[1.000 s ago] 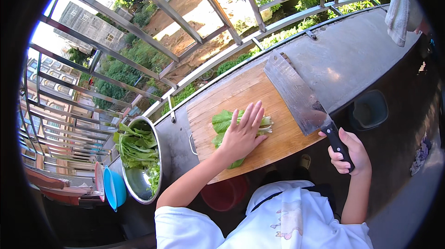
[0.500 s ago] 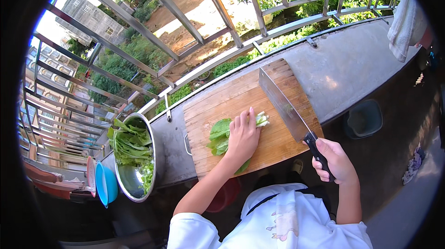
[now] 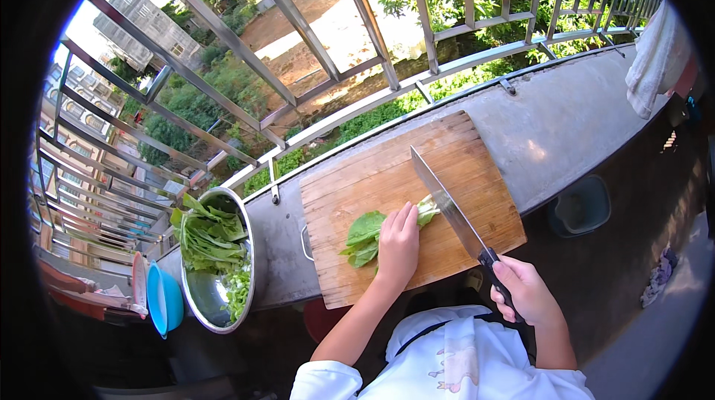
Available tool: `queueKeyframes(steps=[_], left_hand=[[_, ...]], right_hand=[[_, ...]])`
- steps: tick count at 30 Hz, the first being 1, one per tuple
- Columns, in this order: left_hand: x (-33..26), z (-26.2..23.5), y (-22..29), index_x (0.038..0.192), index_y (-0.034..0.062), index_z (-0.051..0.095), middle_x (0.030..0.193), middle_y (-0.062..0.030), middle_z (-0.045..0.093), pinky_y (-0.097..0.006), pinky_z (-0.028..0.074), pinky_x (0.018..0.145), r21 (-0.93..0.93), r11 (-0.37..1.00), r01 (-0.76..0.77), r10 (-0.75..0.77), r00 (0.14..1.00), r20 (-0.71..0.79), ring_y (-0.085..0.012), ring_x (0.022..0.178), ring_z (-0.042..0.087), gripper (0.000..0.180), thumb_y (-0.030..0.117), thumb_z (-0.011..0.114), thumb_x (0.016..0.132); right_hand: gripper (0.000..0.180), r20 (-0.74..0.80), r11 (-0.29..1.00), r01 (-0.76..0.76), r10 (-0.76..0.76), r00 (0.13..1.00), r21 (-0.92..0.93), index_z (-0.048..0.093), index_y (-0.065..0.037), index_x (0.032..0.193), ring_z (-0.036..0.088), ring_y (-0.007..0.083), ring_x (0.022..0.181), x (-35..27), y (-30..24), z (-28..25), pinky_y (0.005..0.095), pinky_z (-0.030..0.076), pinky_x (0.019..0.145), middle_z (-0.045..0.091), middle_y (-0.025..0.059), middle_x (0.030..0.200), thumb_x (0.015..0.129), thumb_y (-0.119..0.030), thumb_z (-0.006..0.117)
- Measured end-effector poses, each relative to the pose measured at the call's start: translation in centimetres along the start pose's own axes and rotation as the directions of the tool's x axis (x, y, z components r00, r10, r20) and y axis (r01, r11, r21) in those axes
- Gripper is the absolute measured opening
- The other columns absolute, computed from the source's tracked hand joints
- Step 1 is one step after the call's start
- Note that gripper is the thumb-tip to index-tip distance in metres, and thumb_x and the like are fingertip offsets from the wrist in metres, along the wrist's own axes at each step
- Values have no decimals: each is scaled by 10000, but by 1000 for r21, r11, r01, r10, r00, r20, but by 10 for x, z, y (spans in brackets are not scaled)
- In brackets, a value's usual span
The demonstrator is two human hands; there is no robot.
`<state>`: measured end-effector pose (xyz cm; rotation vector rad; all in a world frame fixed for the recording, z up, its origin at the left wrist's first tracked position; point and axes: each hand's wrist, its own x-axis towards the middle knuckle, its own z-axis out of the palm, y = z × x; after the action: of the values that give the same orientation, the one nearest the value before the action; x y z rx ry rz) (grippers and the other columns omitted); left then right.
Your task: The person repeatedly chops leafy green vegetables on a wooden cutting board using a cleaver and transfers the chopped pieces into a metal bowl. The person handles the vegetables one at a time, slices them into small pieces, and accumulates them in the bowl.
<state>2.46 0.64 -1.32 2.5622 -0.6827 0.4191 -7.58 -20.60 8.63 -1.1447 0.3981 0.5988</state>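
Observation:
A bunch of leafy greens [image 3: 363,236] lies on the wooden cutting board [image 3: 335,191], leaves to the left and pale stems to the right. My left hand [image 3: 398,247] presses over its middle, fingers together and curled round the stalks. In my right hand [image 3: 527,288] is a cleaver [image 3: 456,214], gripped by its black handle. Its broad blade stands on edge across the stem ends, just right of my left fingers; whether it touches the board I cannot tell. Left of the board, a steel bowl [image 3: 258,251] holds whole leaves [image 3: 208,240] and chopped pieces [image 3: 237,292].
The board rests on a narrow concrete ledge [image 3: 555,132] along a metal railing [image 3: 328,121]. Beyond the bowl stand a blue basin [image 3: 165,299] and a pink basin [image 3: 139,281]. A white towel [image 3: 655,68] hangs at far right; a grey-green tub [image 3: 582,206] sits below the ledge.
The cleaver has come left, from beside the greens to their stem ends. My left hand has stayed on the bunch, its fingers more drawn in. The whole view has shifted slightly.

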Motion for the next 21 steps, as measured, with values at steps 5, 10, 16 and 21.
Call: queueKeyframes(steps=[5, 10, 16, 21], left_hand=[[-11, -5, 33, 1284, -109, 376, 1352, -247, 380, -432, 320, 1031, 194, 980, 39, -62, 992, 114, -346, 1268, 367, 527, 124, 503, 829], [-14, -11, 40, 1319, -95, 341, 1404, -222, 328, -418, 279, 1055, 192, 977, 95, -122, 984, 133, -316, 1313, 320, 565, 169, 468, 836], [-11, -8, 36, 1300, -94, 376, 1386, -219, 363, -411, 289, 1047, 168, 979, 119, -137, 986, 99, -314, 1294, 350, 577, 149, 450, 782], [-10, -10, 38, 1305, -93, 369, 1388, -223, 357, -407, 277, 1053, 182, 976, 122, -147, 981, 127, -314, 1296, 346, 588, 163, 450, 782]], right_hand=[[319, -44, 997, 31, -34, 998, -67, 478, -7, 1180, 389, 52, 368, 1, 8, 6, 201, 339, 335, 461, 3, 579, 971, -241, 418], [350, -58, 995, 60, -65, 996, -80, 466, 15, 1226, 396, 43, 380, -7, 12, 8, 195, 340, 351, 460, -4, 593, 966, -217, 436], [343, -63, 985, 90, -100, 993, -144, 466, 5, 1222, 391, 51, 372, -19, 13, 18, 197, 339, 347, 469, 6, 585, 968, -219, 409], [369, -75, 995, 34, -42, 996, -97, 440, 36, 1245, 401, 35, 414, -23, 16, 22, 185, 340, 373, 457, -11, 596, 954, -190, 463]])
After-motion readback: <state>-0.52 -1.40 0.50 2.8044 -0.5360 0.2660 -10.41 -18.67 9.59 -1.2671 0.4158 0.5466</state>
